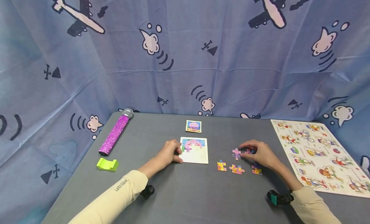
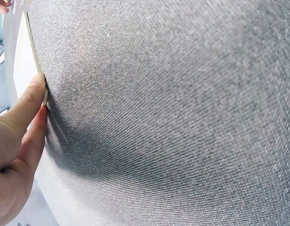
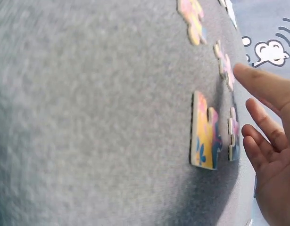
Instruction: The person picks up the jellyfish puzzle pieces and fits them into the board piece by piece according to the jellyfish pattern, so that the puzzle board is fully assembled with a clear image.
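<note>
A square white puzzle board [image 1: 195,156] lies on the grey table, its upper part filled with a pink octopus picture. My left hand [image 1: 169,151] grips its near-left corner; the thumb [image 2: 34,94] and a finger meet the board's edge in the left wrist view. Over loose jigsaw pieces to the right hovers my right hand [image 1: 260,153], fingers spread and holding nothing. Nearest its thumb is a pink piece [image 1: 236,154]; another piece [image 1: 249,151] is partly hidden by the hand. Closer to me lie a yellow piece [image 1: 221,165], a yellow-pink piece [image 1: 237,169] and a yellow-blue piece [image 3: 203,134].
Behind the board lies a small octopus picture card [image 1: 193,126]. A glittery purple microphone [image 1: 115,134] and a lime green stand [image 1: 107,164] are on the left. A large white sticker-like board [image 1: 321,153] covers the right side. A blue patterned curtain [image 1: 185,57] hangs behind.
</note>
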A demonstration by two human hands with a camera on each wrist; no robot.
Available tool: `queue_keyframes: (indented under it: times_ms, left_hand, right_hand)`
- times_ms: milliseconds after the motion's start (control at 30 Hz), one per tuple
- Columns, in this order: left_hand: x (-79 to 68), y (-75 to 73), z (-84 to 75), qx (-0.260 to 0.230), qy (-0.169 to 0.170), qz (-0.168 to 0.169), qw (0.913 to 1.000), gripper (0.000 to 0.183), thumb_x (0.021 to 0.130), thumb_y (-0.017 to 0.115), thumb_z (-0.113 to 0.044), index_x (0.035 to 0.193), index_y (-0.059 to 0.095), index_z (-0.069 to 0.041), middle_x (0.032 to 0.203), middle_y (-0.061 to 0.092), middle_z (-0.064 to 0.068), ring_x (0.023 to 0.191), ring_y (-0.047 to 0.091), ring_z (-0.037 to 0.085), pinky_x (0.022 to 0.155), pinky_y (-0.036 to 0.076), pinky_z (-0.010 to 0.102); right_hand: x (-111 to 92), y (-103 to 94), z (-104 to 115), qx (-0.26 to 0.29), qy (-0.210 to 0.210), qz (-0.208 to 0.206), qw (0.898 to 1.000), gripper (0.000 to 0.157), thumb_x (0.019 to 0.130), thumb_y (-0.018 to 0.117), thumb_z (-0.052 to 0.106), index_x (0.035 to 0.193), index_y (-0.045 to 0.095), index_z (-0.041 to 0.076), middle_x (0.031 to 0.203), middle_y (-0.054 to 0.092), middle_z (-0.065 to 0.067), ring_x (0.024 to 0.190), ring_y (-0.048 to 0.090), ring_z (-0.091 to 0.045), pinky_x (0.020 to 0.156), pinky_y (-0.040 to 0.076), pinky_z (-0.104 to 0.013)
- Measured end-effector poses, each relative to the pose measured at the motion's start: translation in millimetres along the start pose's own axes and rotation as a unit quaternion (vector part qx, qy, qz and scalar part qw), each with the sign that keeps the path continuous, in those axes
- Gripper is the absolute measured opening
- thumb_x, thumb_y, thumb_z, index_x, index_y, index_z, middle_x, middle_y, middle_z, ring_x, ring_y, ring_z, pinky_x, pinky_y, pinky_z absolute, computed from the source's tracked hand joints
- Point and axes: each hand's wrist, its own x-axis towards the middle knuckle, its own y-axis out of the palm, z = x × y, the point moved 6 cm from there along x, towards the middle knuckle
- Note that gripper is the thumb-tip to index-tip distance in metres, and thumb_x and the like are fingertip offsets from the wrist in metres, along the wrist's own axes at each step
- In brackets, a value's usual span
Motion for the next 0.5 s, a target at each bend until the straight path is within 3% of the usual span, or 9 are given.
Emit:
queue_keyframes:
  times_ms: [200, 500]
  left_hand:
    - [0.8, 0.7, 0.2, 0.004, 0.001, 0.001, 1.0, 0.028, 0.06, 0.088, -0.003, 0.075, 0.067, 0.006, 0.085, 0.062, 0.015, 0.099, 0.062, 0.035, 0.085, 0.051, 0.039]
    - [-0.3, -0.8, -1.4, 0.001, 0.001, 0.004, 1.0, 0.028, 0.06, 0.088, -0.002, 0.075, 0.066, 0.006, 0.082, 0.06, 0.015, 0.09, 0.061, 0.033, 0.085, 0.051, 0.04]
  right_hand:
    - [2.7, 5.3, -5.0, -0.03, 0.011, 0.032, 0.999, 0.037, 0.074, 0.083, 0.027, 0.103, 0.072, 0.005, 0.11, 0.065, -0.016, 0.108, 0.056, -0.04, 0.093, 0.04, -0.06]
    - [3.5, 8.2, -4.3, -0.027, -0.002, 0.025, 0.999, 0.025, 0.076, 0.081, 0.019, 0.096, 0.074, 0.006, 0.105, 0.066, -0.014, 0.103, 0.059, -0.038, 0.09, 0.043, -0.058]
